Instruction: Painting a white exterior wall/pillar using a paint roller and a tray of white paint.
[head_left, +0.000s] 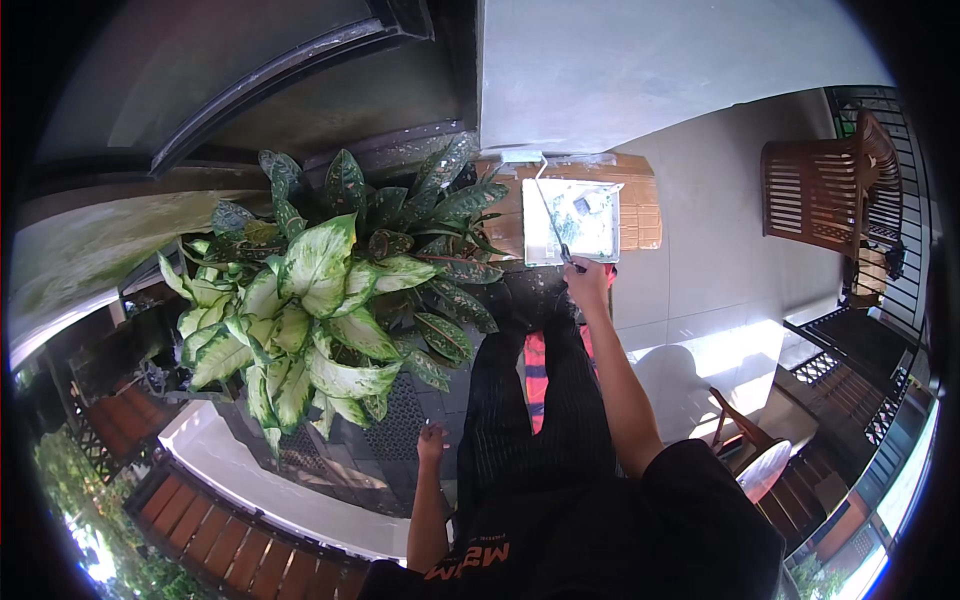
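Observation:
My right hand (587, 279) grips the handle of a paint roller (551, 214). Its wire frame reaches over a white paint tray (609, 225), and the pale roller cover (521, 157) lies at the foot of the wall (585, 112), along the cardboard's far edge. Wet white paint coats the tray, and a small greyish block-like thing (589, 203) sits inside it. Beneath the tray is a flattened cardboard sheet (641, 202). Low beside my left leg hangs my left hand (431, 441), fingers curled; a small white tip shows there, too small to identify.
Leafy potted plants (322, 300) crowd the left side, close to the cardboard. Red and dark striped cloth (535, 375) shows between my legs. A slatted wooden chair (810, 195) stands on the tiled floor (705, 255) at right. A wooden bench (232, 536) lies lower left.

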